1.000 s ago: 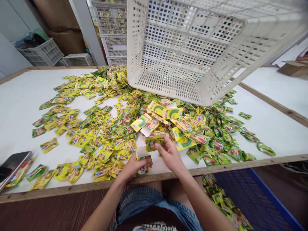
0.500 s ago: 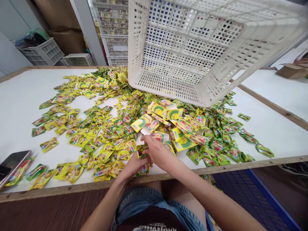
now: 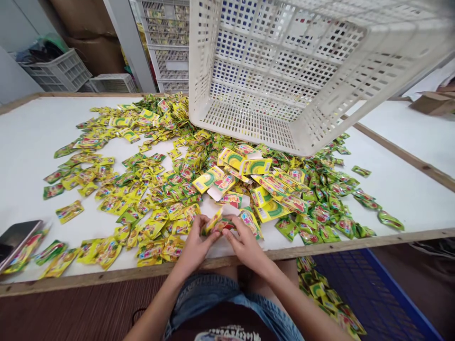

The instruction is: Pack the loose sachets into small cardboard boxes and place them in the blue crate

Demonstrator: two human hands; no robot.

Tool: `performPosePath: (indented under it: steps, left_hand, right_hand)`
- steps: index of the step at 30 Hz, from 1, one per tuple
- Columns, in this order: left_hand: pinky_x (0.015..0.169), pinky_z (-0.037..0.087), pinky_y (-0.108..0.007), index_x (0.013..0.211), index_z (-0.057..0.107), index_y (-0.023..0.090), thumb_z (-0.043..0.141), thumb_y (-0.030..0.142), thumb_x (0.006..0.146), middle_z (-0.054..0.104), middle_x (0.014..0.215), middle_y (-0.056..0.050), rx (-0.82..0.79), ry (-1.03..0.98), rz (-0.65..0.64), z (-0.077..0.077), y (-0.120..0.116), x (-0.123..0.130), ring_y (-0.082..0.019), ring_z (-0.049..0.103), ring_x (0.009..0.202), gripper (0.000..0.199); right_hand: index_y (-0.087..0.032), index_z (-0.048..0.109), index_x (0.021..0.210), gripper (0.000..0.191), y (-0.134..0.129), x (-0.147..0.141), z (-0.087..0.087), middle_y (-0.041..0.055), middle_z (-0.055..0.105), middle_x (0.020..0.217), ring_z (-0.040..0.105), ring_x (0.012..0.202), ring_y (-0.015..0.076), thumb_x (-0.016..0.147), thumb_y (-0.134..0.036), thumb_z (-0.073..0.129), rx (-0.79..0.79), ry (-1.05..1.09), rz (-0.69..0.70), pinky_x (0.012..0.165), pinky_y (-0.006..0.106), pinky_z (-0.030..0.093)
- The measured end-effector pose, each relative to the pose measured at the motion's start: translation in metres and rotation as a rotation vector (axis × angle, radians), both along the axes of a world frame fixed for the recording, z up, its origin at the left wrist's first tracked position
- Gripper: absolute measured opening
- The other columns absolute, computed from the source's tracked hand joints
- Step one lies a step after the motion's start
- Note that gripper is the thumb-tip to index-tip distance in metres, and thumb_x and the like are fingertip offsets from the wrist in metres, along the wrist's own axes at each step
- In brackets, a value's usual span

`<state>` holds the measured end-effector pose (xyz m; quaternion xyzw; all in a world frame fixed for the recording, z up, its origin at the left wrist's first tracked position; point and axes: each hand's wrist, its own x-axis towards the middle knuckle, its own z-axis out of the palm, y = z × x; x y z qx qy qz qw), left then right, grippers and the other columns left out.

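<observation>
Left hand [image 3: 195, 242] and right hand [image 3: 246, 245] pinch a carton [image 3: 214, 220] at the surface's [image 3: 28, 147] six o'clock, apparently working its flap [image 3: 230, 209], next needing steadiness.

Includes two hands [image 3: 196, 241], one smartphone [image 3: 17, 239], one blue crate [image 3: 377, 279], one large white crate [image 3: 249, 127], and uncountably many overlapping cartons [image 3: 256, 166] and sachets [image 3: 321, 213].

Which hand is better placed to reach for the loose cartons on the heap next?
Probably the right hand: it is nearer the loose cartons. The left hand is farther off, and both now grip the held carton.
</observation>
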<state>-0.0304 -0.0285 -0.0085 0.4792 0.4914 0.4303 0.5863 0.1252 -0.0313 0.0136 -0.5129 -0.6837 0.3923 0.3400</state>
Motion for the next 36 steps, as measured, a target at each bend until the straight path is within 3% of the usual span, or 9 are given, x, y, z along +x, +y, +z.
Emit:
performPosePath:
  steps: [3, 6, 9, 14, 17, 22, 26, 32, 36]
  left_hand:
    - [0.080, 0.044, -0.030, 0.120, 0.031, 0.023, 0.058, 0.029, 0.079, 0.051, 0.110, -0.007, 0.060, 0.052, 0.085, 0.003, -0.011, -0.005, -0.019, 0.055, 0.097, 0.050]
    - [0.094, 0.037, -0.036, 0.124, 0.035, 0.024, 0.057, 0.026, 0.080, 0.045, 0.124, -0.009, 0.166, 0.175, 0.028, 0.008, -0.017, -0.009, -0.021, 0.049, 0.109, 0.050]
    - [0.094, 0.037, -0.037, 0.123, 0.039, 0.024, 0.053, 0.025, 0.082, 0.053, 0.115, -0.008, 0.200, 0.222, 0.018, 0.008, -0.018, -0.012, -0.020, 0.053, 0.102, 0.044]
    - [0.089, 0.042, -0.034, 0.121, 0.042, 0.022, 0.050, 0.025, 0.084, 0.056, 0.114, -0.009, 0.169, 0.132, -0.008, 0.005, -0.015, -0.015, -0.020, 0.055, 0.102, 0.038]
    - [0.087, 0.042, -0.031, 0.108, 0.055, 0.020, 0.052, 0.028, 0.082, 0.060, 0.110, -0.008, 0.127, 0.155, -0.073, 0.006, -0.011, -0.016, -0.021, 0.057, 0.098, 0.027]
    - [0.090, 0.040, -0.031, 0.090, 0.063, 0.018, 0.055, 0.028, 0.080, 0.061, 0.103, -0.008, 0.172, 0.084, -0.010, 0.006, -0.003, -0.009, -0.022, 0.054, 0.104, 0.015]
    - [0.089, 0.042, -0.032, 0.103, 0.054, 0.020, 0.056, 0.022, 0.080, 0.060, 0.100, -0.006, 0.166, -0.116, 0.069, 0.005, -0.001, 0.000, -0.019, 0.056, 0.099, 0.023]
    - [0.088, 0.043, -0.032, 0.085, 0.062, 0.015, 0.055, 0.021, 0.081, 0.062, 0.096, -0.009, 0.221, -0.023, 0.040, 0.014, -0.005, -0.001, -0.020, 0.057, 0.096, 0.010]
    - [0.083, 0.044, -0.030, 0.089, 0.062, 0.015, 0.057, 0.022, 0.080, 0.064, 0.094, -0.007, 0.166, 0.013, 0.088, 0.017, -0.007, 0.000, -0.019, 0.059, 0.090, 0.012]
  right_hand:
    - [-0.020, 0.038, 0.119, 0.033, -0.004, 0.000, -0.010, 0.0092, 0.056, 0.107, 0.056, 0.093, 0.0191, 0.086, -0.022, 0.046, -0.041, 0.126, -0.109, 0.079, 0.033, 0.046]
    - [-0.020, 0.046, 0.111, 0.028, -0.002, 0.000, -0.003, 0.0081, 0.057, 0.104, 0.054, 0.096, 0.0205, 0.085, -0.013, 0.043, 0.023, -0.028, 0.003, 0.083, 0.035, 0.043]
    - [-0.021, 0.049, 0.109, 0.031, 0.001, 0.000, 0.005, 0.0075, 0.056, 0.102, 0.052, 0.096, 0.0209, 0.082, -0.008, 0.040, 0.083, -0.140, 0.088, 0.082, 0.035, 0.042]
    - [-0.020, 0.037, 0.117, 0.036, -0.006, -0.002, -0.005, 0.0046, 0.058, 0.091, 0.055, 0.072, 0.0159, 0.083, -0.018, 0.048, 0.046, 0.066, -0.127, 0.072, 0.030, 0.045]
    - [-0.021, 0.046, 0.110, 0.025, -0.009, -0.002, -0.009, 0.0050, 0.059, 0.097, 0.056, 0.077, 0.0161, 0.085, -0.021, 0.047, 0.025, 0.074, -0.113, 0.072, 0.029, 0.044]
    - [-0.019, 0.059, 0.087, 0.014, 0.002, -0.003, 0.001, 0.0043, 0.061, 0.087, 0.055, 0.083, 0.0178, 0.087, -0.021, 0.045, 0.064, -0.026, -0.040, 0.075, 0.029, 0.043]
    - [-0.020, 0.055, 0.102, 0.018, 0.007, -0.004, 0.004, 0.0050, 0.061, 0.093, 0.057, 0.085, 0.0173, 0.085, -0.019, 0.048, 0.093, 0.067, -0.137, 0.077, 0.030, 0.044]
    - [-0.020, 0.062, 0.092, 0.012, 0.004, -0.003, 0.009, 0.0054, 0.063, 0.094, 0.057, 0.090, 0.0180, 0.083, -0.023, 0.054, 0.142, 0.065, -0.018, 0.078, 0.030, 0.045]
    - [-0.020, 0.062, 0.090, 0.011, 0.005, -0.004, 0.011, 0.0034, 0.064, 0.087, 0.057, 0.080, 0.0160, 0.083, -0.023, 0.055, 0.119, 0.009, -0.066, 0.072, 0.027, 0.045]
